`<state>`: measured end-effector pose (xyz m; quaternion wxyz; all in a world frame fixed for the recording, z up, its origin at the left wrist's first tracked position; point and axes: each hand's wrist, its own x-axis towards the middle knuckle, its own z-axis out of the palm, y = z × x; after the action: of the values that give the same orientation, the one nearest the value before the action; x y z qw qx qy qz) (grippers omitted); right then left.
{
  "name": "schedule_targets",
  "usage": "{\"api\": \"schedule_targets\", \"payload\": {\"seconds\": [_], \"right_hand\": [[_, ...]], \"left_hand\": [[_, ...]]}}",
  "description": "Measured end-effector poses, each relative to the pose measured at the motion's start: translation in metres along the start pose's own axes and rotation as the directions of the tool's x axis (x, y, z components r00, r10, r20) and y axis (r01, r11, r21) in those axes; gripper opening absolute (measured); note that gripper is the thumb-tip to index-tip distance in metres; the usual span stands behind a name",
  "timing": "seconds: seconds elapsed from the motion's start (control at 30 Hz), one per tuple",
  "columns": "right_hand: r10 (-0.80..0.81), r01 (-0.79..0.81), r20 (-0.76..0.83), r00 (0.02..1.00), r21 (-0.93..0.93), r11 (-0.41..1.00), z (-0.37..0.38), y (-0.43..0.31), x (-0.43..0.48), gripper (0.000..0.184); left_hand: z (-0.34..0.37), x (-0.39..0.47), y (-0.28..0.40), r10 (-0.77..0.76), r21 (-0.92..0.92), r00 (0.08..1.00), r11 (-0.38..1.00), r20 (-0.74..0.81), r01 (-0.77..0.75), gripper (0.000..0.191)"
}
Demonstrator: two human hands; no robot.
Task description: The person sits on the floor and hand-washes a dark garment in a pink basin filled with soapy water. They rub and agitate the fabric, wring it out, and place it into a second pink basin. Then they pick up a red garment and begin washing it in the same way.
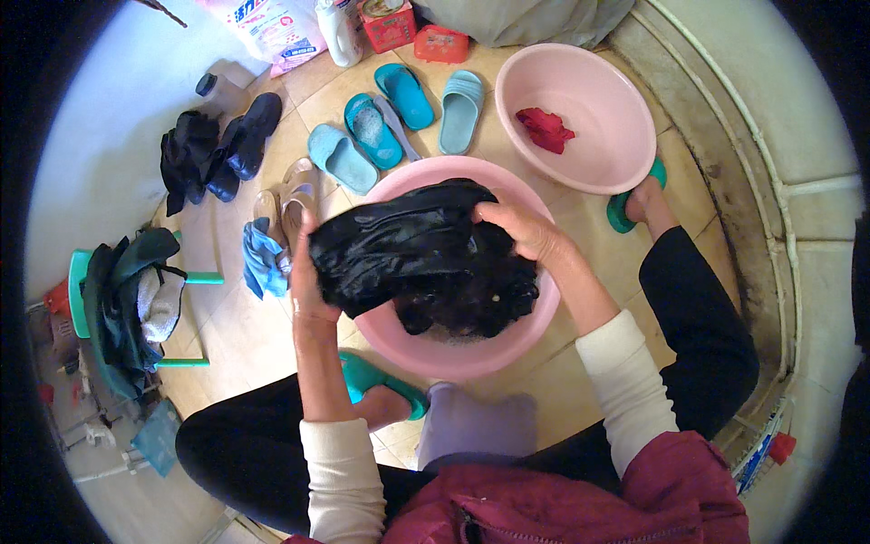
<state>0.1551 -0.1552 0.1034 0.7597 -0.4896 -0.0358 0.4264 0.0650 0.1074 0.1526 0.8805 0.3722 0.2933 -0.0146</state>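
A wet black garment (401, 238) is stretched between my two hands above a pink plastic basin (455, 360). My left hand (316, 279) grips its left end, just beyond the basin's rim. At the upper right, my right hand (520, 228) pinches the cloth between thumb and fingers. The lower part of the dark fabric (469, 299) hangs or lies in the basin, where a little suds and water show below it. Whether this is one garment or more, I cannot tell. The fingers behind the cloth are hidden.
A second pink basin (598, 156) holds a red cloth (546, 130). Blue slippers (343, 158), black shoes (251, 139) and beige shoes (299, 190) stand on the tiles. Clothes hang over a green stool (80, 292). A detergent bag (279, 34) and white bottle (338, 34) stand behind.
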Motion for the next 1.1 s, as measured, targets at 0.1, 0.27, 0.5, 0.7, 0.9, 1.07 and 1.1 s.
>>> {"api": "schedule_targets", "payload": {"seconds": [0.1, 0.27, 0.5, 0.7, 0.9, 1.07, 1.1], "right_hand": [[0.009, -0.019, -0.02, 1.0, -0.515, 0.857, -0.01, -0.007, 0.014, 0.049], [-0.241, -0.182, -0.249, 0.938, -0.945, 0.271, -0.033, 0.034, 0.046, 0.058], [-0.513, -0.108, -0.012, 0.858, -0.981, -0.158, -0.037, 0.149, 0.059, 0.072], [-0.338, -0.052, 0.056, 0.939, -0.951, -0.303, -0.039, 0.147, 0.082, 0.067], [-0.401, -0.033, -0.054, 0.915, -0.998, 0.06, -0.046, 0.124, 0.063, 0.057], [-0.291, -0.048, -0.134, 0.947, -0.957, 0.286, -0.058, 0.117, 0.06, 0.049], [-0.288, 0.052, -0.105, 0.952, -0.871, 0.488, -0.062, 0.114, 0.06, 0.046]], "left_hand": [[-0.037, 0.028, -0.042, -0.028, 0.122, 0.984, 0.991, -0.174, 0.05, 0.053], [-0.055, 0.056, -0.098, 0.487, 0.998, 0.872, -0.008, 0.059, -0.063, 0.025], [-0.048, 0.099, -0.158, 0.341, 0.797, 0.773, -0.507, 0.535, -0.328, 0.058], [-0.078, 0.124, -0.17, 0.144, 0.761, 0.936, -0.627, 0.322, -0.166, 0.047], [-0.071, 0.118, -0.167, 0.367, 0.851, 0.831, -0.48, 0.417, -0.215, 0.047], [-0.066, 0.109, -0.144, 0.164, 0.898, 0.915, -0.318, 0.369, -0.305, 0.041], [-0.064, 0.109, -0.139, 0.248, 0.927, 0.893, -0.067, 0.375, -0.37, 0.037]]}}
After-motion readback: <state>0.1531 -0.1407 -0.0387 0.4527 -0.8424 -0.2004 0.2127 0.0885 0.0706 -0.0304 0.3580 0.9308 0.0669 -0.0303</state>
